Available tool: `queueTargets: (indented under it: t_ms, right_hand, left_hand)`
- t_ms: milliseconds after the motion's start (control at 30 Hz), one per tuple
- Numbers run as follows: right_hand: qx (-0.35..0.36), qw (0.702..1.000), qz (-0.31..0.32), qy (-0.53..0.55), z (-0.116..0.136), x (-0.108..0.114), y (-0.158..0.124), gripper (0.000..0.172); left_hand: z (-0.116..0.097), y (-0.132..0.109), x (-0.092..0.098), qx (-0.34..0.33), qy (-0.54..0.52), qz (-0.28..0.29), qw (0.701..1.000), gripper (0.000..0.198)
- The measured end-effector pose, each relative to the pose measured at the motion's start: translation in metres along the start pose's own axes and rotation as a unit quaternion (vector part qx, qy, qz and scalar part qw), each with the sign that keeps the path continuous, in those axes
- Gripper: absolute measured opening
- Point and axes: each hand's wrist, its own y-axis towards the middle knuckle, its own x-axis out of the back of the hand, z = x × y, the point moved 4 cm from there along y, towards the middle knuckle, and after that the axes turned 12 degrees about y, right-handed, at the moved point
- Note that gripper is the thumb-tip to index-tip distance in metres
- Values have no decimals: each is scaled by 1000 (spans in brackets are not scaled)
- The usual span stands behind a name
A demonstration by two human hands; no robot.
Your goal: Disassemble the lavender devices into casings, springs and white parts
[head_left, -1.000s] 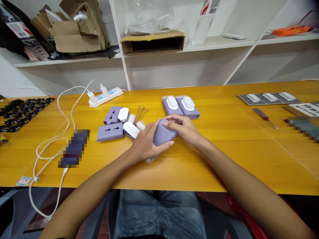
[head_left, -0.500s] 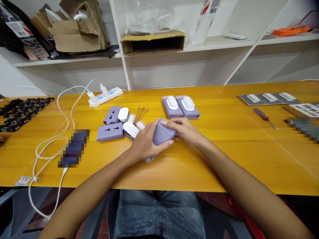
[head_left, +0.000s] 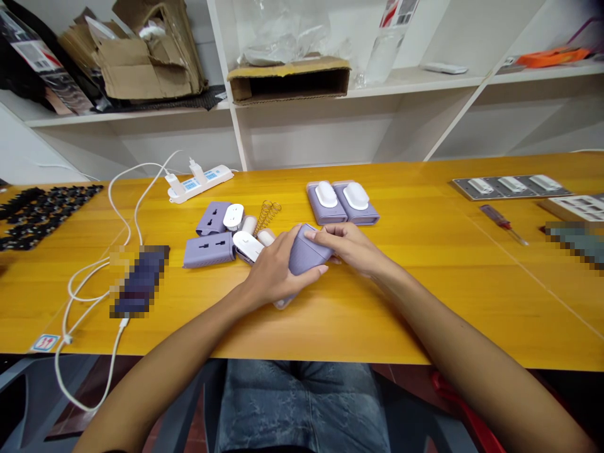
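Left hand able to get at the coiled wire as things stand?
Probably not without letting go: the left hand is around the purple case, which the right hand also holds. The coiled wire lies close beyond, a whitish cylinder partly between.

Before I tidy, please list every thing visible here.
Held case: 1, purple, centre
White-topped cases: 2, purple, beyond it
Slotted housings: 2, purple, centre left
Slotted pieces: 2, white, beside housings
Cylinders: 2, pale, beside those
Springs: count unclear, coppery, beyond cylinders
Power strip: 1, white, back left
Cables: count unclear, white, left
Phone: 1, dark, left
Small parts: many, black, far left
Panel: 1, grey, right
Screwdriver: 1, reddish, right
Pixelated item: 1, greenish, right
Cartons: 2, brown, shelves
Plastic wrapping: some, clear, shelves
Table: 1, yellow, centre
Shelving: 1, white, back
Jeans: 1, blue, bottom
Left grip: 1, bare, on case
Right grip: 1, bare, on case
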Motion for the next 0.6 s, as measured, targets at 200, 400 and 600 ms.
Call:
queueTargets:
  t_ms: [200, 400, 600]
  right_hand:
    - [8, 1000, -6, 5, 1, -2, -1, 64]
    - [29, 999, -20, 8, -1, -2, 0, 62]
    - [36, 999, -27, 13, -1, -3, 0, 62]
  left_hand:
    - [0, 0, 1, 4, 4, 2, 1000, 87]
    - [0, 0, 2, 4, 6, -3, 1000, 88]
    - [0, -1, 2, 0, 10, -10, 1000, 87]
